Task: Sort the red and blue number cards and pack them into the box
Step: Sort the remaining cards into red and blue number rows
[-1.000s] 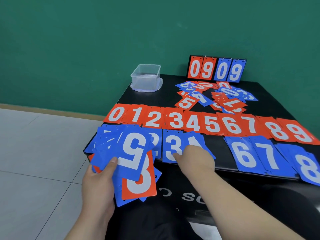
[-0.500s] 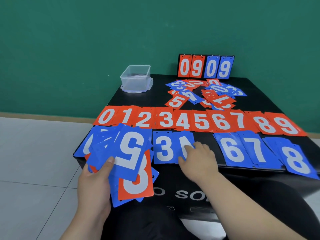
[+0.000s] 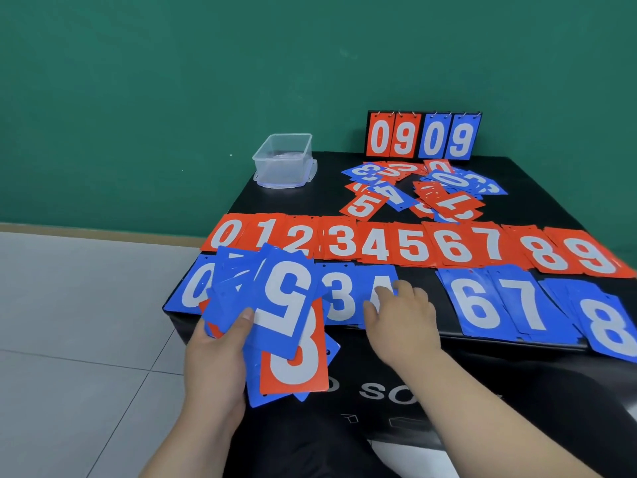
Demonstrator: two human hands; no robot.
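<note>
The blue 5 card [image 3: 286, 305] lies on top of a fan of cards. The left hand [image 3: 217, 357] grips the fan, thumb on the front, just over the near edge of the bench [image 3: 275, 205]. A red 3 card [image 3: 296, 363] sits under it. The 5 is upside down for the person, so its top points back at them. Its long side runs from near to far and leans a little to the right at the far end.

The right hand [image 3: 403, 322] holds nothing. Its fingers rest on the blue 4 pile [image 3: 381, 282], just beside the blue 3 pile [image 3: 339, 294].

The blue row shows 0, 3, 4, 6, 7 and 8 (the fan hides the spots for 1 and 2, and I see no 9). There is a gap between the 4 and the blue 6 pile [image 3: 477, 305], and I think the 5 belongs there.

Behind it, the red row [image 3: 413, 244] goes from 0 to 9. Those cards all lie with the long side toward the wall and the numbers the right way up.

Farther back, a mixed heap [image 3: 424, 191] is not sorted yet. It lies near the score stand [image 3: 424, 136]. The clear box [image 3: 282, 160] stands at the far left, and I can see no cards in it. So I think the sorting is about half done and the packing has not begun.
</note>
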